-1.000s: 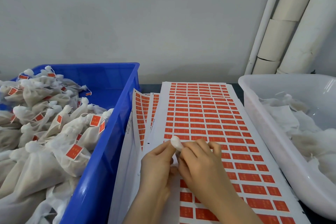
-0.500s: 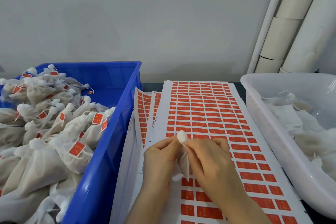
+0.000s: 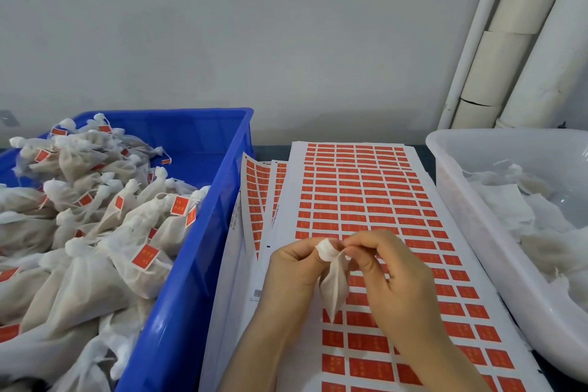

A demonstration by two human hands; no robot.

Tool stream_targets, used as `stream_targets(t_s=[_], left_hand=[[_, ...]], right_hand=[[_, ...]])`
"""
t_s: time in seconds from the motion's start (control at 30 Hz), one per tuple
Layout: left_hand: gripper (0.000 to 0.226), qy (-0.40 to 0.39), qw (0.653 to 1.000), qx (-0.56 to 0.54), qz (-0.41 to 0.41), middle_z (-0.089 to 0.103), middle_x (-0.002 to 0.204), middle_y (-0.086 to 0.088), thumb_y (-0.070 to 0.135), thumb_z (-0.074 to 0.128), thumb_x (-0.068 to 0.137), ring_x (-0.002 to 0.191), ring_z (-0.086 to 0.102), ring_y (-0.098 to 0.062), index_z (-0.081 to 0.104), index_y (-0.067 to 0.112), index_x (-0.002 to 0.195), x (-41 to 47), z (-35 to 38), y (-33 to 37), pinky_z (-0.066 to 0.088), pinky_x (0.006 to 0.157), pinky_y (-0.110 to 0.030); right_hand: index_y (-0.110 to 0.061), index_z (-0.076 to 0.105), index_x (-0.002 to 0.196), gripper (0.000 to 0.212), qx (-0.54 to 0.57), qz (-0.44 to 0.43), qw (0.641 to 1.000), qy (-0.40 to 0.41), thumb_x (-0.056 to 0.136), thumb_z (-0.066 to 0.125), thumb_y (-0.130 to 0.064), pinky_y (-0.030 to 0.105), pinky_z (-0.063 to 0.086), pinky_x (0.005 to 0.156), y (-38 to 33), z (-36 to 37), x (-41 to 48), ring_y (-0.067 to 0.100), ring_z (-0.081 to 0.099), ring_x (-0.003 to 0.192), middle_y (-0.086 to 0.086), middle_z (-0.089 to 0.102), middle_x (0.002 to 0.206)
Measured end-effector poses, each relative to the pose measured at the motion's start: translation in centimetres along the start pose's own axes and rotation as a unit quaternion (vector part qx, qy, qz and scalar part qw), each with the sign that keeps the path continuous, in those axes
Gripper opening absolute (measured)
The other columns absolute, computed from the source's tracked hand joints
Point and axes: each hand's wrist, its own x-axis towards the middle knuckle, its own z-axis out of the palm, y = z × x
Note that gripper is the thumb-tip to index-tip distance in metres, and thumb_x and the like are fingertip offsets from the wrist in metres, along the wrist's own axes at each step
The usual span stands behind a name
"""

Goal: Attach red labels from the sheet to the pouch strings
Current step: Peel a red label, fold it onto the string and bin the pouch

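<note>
The long label sheet (image 3: pixel 366 194) lies flat on the table (image 3: pixel 270 151), smooth white backing paper with a grid of small red rectangles. More sheets (image 3: pixel 254 194) fan out beneath its left edge. Left of it, a rigid blue plastic crate (image 3: pixel 219 200) holds heaped, gauzy, red-tagged pouches (image 3: pixel 95 232). On the right, a translucent white tub (image 3: pixel 451 188) holds limp white fabric. Over the sheet's near half, covering several labels, the left hand (image 3: pixel 292 267) grips a soft off-white mesh pouch (image 3: pixel 334 289) below its bunched top. The right hand (image 3: pixel 397 280) has its fingers pinched at the pouch's neck; the string is too fine to see.
</note>
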Motion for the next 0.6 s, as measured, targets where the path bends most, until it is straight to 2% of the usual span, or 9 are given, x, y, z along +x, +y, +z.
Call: stream_targets(t_s=[0.13, 0.23, 0.27, 0.4, 0.5, 0.6], left_hand=[[0.013, -0.036, 0.999, 0.035, 0.011, 0.073, 0.075, 0.012, 0.046, 0.061, 0.066, 0.077, 0.068, -0.004, 0.074, 0.044, 0.067, -0.2, -0.1, 0.4, 0.048, 0.061, -0.006], [0.012, -0.045, 0.998, 0.047, 0.002, 0.072, 0.072, 0.015, 0.046, 0.063, 0.065, 0.075, 0.065, 0.004, 0.074, 0.041, 0.062, -0.3, -0.3, 0.7, 0.044, 0.057, 0.0], [0.012, -0.044, 0.998, 0.049, -0.004, 0.072, 0.073, 0.015, 0.047, 0.064, 0.064, 0.076, 0.065, 0.005, 0.074, 0.04, 0.062, -0.3, -0.4, 0.7, 0.043, 0.056, 0.0], [0.016, -0.053, 0.996, 0.06, -0.025, 0.072, 0.077, 0.018, 0.052, 0.065, 0.062, 0.081, 0.064, 0.007, 0.073, 0.039, 0.067, -0.2, -0.8, 0.8, 0.044, 0.055, -0.002], [0.009, -0.062, 0.995, 0.062, -0.038, 0.072, 0.077, 0.016, 0.046, 0.069, 0.068, 0.081, 0.064, 0.005, 0.074, 0.04, 0.064, -0.1, -0.7, 0.9, 0.045, 0.056, -0.004], [0.016, -0.059, 0.995, 0.067, -0.036, 0.072, 0.077, 0.013, 0.03, 0.071, 0.08, 0.079, 0.065, 0.002, 0.075, 0.037, 0.066, 0.0, -0.7, 0.5, 0.045, 0.056, -0.003]], right_hand=[[-0.008, 0.069, 0.08, 0.009, -0.036, -0.017, 0.999, -0.004, 0.076, 0.062, -0.012, -0.004, 0.038, 0.079, 0.7, -0.6, 0.4, 0.002, 0.051, 0.086, -0.002, 0.063, 0.082], [-0.01, 0.07, 0.078, 0.009, -0.072, -0.034, 0.997, -0.018, 0.073, 0.062, -0.009, -0.005, 0.038, 0.073, 0.9, -1.0, 0.5, 0.003, 0.054, 0.076, 0.002, 0.065, 0.081], [-0.01, 0.07, 0.078, 0.01, -0.085, -0.043, 0.995, -0.021, 0.072, 0.063, -0.009, -0.003, 0.039, 0.069, 0.9, -1.1, 0.5, 0.004, 0.054, 0.075, 0.002, 0.065, 0.08], [-0.01, 0.071, 0.076, 0.01, -0.106, -0.06, 0.992, -0.028, 0.07, 0.063, -0.01, 0.005, 0.04, 0.071, 1.0, -1.3, 0.7, 0.007, 0.054, 0.074, 0.003, 0.066, 0.078], [-0.011, 0.071, 0.077, 0.01, -0.093, -0.038, 0.994, -0.043, 0.072, 0.062, -0.011, -0.003, 0.039, 0.068, 1.0, -1.1, 0.6, 0.006, 0.056, 0.072, 0.0, 0.066, 0.078], [-0.01, 0.07, 0.079, 0.01, -0.074, -0.013, 0.996, -0.042, 0.074, 0.061, -0.01, -0.007, 0.035, 0.074, 1.0, -0.8, 0.5, -0.001, 0.052, 0.069, -0.001, 0.066, 0.077]])
